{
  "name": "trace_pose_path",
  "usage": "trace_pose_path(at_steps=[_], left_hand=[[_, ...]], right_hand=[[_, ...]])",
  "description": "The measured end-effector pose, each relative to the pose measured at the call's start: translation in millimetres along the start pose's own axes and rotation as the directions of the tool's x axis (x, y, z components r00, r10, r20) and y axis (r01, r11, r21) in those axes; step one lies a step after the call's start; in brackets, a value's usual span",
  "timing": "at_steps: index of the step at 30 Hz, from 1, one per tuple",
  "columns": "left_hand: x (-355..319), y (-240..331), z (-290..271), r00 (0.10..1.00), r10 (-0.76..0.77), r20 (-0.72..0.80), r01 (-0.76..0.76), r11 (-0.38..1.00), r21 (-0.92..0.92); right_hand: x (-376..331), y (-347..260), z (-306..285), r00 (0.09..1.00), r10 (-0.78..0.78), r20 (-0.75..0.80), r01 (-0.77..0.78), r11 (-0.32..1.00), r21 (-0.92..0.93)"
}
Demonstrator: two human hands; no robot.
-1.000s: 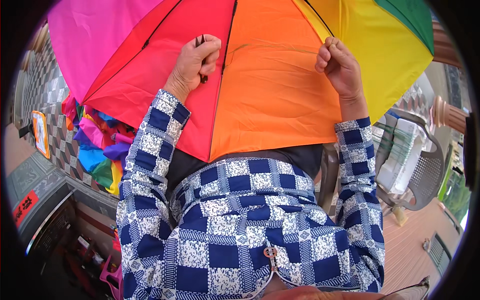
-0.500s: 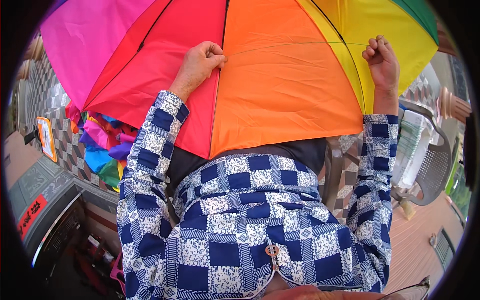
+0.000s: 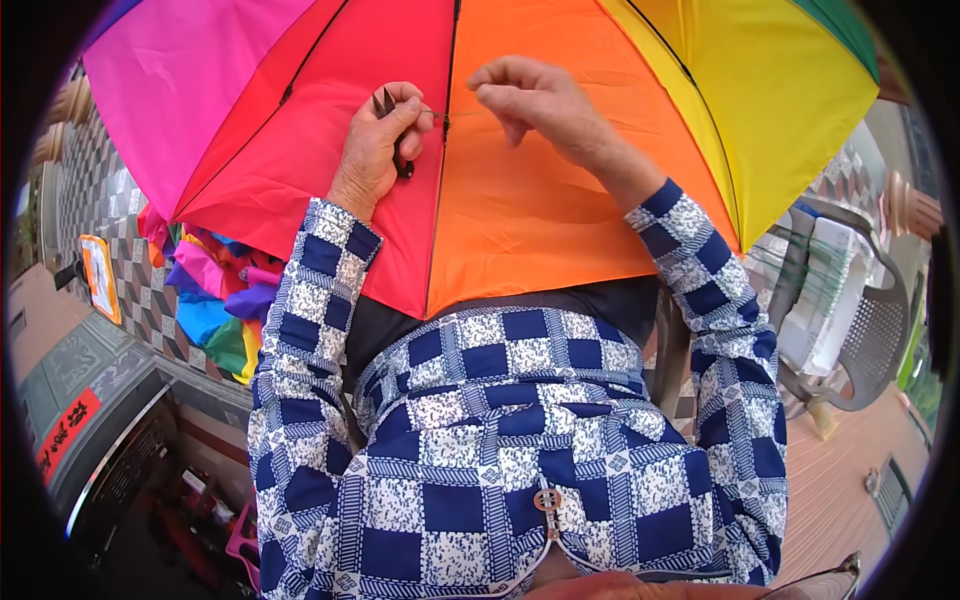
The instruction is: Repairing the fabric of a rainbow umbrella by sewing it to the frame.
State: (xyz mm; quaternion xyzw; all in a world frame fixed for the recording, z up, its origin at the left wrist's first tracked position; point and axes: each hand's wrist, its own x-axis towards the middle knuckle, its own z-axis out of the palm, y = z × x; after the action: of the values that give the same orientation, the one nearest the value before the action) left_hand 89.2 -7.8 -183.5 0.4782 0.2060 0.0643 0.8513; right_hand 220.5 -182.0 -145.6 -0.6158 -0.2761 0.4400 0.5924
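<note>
Fingers [image 3: 404, 91] at multicoloured, black-ribbed umbrella [image 3: 540, 200]

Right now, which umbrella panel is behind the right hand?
The orange panel, between the red panel and yellow panel; the left hand is over the red.

The umbrella canopy [image 3: 565, 225] lies before the torso [image 3: 500, 440]; fabric pile [image 3: 212, 316] to its left, chair [image 3: 876, 342] to its right.

Left of the left hand [image 3: 376, 148], a grey geometric-tiled floor [image 3: 105, 185] is spreading out. Well right of the right hand [image 3: 545, 108], a grey perforated chair [image 3: 878, 335] is standing; farther right, a ringed brown pillar [image 3: 914, 214] is rising.
</note>
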Motion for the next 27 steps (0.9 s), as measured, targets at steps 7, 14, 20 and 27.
trace_pose_path(at_steps=[7, 14, 20, 27], left_hand=[[0.8, 3.4, -0.9, 1.0, 0.027, -0.012, -0.028, 0.993, -0.114], [3.3, 2.4, -0.2, 0.997, 0.056, -0.044, -0.061, 0.991, -0.122], [6.1, 1.0, -5.7, 0.997, 0.048, -0.06, -0.058, 0.985, -0.163], [4.9, -0.5, -3.9, 0.999, 0.025, -0.023, -0.028, 0.989, -0.147]], right_hand=[[35.2, 21.9, 37.4, 0.996, 0.075, -0.041, -0.078, 0.994, -0.082], [34.0, 41.1, 36.1, 1.0, 0.028, 0.011, -0.026, 0.983, -0.182], [27.9, 47.9, 27.9, 0.999, -0.028, 0.027, 0.035, 0.955, -0.294], [30.1, 30.7, 36.5, 0.984, 0.174, -0.028, -0.168, 0.976, 0.142]])
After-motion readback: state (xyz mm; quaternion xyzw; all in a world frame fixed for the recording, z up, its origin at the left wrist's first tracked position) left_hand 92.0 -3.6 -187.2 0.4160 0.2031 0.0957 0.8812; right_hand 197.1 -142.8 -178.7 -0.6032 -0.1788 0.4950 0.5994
